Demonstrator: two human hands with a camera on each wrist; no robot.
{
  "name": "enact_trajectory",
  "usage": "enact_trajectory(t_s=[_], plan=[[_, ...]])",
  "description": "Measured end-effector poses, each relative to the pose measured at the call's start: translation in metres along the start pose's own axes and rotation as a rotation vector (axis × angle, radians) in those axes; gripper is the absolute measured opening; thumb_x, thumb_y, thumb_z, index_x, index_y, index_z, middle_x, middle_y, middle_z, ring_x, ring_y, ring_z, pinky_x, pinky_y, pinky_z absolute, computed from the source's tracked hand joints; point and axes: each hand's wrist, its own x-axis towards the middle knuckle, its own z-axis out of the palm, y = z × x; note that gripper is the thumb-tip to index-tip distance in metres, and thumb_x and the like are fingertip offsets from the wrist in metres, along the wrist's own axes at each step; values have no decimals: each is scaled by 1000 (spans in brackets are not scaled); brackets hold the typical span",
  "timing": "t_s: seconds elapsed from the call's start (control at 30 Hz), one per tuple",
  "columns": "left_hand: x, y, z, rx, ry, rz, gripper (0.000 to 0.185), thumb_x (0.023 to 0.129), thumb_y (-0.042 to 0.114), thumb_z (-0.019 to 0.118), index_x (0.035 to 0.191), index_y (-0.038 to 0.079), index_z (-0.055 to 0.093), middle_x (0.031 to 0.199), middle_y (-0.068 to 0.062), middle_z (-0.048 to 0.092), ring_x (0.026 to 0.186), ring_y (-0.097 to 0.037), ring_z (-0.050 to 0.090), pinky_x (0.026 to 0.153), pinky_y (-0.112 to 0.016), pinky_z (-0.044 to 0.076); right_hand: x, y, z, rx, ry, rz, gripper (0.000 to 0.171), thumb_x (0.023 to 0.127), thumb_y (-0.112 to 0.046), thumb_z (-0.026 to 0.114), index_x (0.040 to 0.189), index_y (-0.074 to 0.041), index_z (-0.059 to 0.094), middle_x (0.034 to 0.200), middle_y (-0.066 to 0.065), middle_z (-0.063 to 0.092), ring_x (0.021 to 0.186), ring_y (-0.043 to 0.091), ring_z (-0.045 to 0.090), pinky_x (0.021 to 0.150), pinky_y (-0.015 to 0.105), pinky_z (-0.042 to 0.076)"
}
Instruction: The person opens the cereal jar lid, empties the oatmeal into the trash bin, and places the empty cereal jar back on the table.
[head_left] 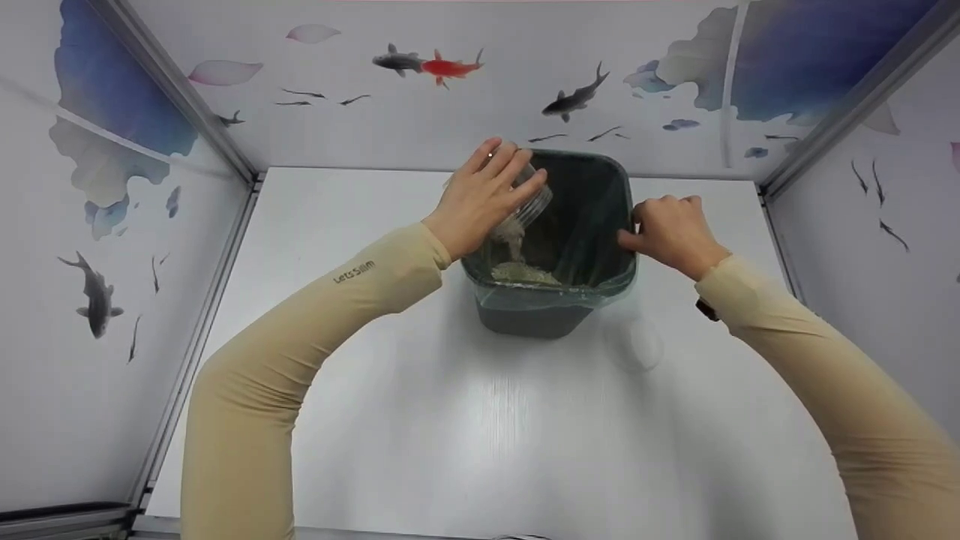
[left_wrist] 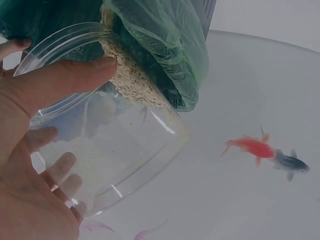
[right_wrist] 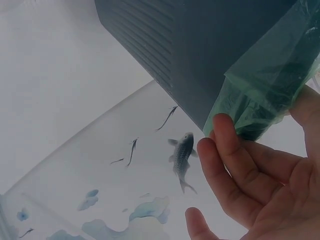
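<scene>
1. Over the far-left corner of the bin (head_left: 551,307), the left hand (head_left: 480,199) grips a clear plastic jar (head_left: 525,202) tipped mouth-down toward the inside
2. From the left wrist view, the thumb (left_wrist: 65,80) lies along the jar's (left_wrist: 107,145) upper side near its rim, while the other fingers (left_wrist: 57,167) curl round the far side and show through the clear wall, so the jar sits between thumb and fingers
3. Pale grain (left_wrist: 132,82) lies along the lower side of the jar, and more of it is heaped at the bottom of the bin
4. At the bin's right rim, the right hand (head_left: 671,232) has its fingers curled on the edge, pinching the green liner bag (right_wrist: 260,95) against it; the fingertips (right_wrist: 222,130) touch the folded-over bag just beside the dark ribbed wall
5. Bin and both arms are over a white table (head_left: 465,435)
</scene>
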Motion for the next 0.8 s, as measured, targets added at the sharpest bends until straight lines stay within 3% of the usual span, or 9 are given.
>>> enact_trajectory(t_s=[0.43,0.8], plan=[[3,-4,2,5,56,-43,80,82,18,77,148,18,33,146,-15,36,134,-32,31,115,-42,11,0,0,0,4,1,-1,28,82,-22,66,61,-4,60,57,8,55,61,34,54,69,61,38],[2,-3,-1,21,78,-7,80,81,19,78,148,19,34,147,-14,36,134,-30,32,115,-40,13,-2,-1,-1,-10,35,-37,27,81,-22,66,61,-4,61,56,10,57,58,36,56,60,61,39]])
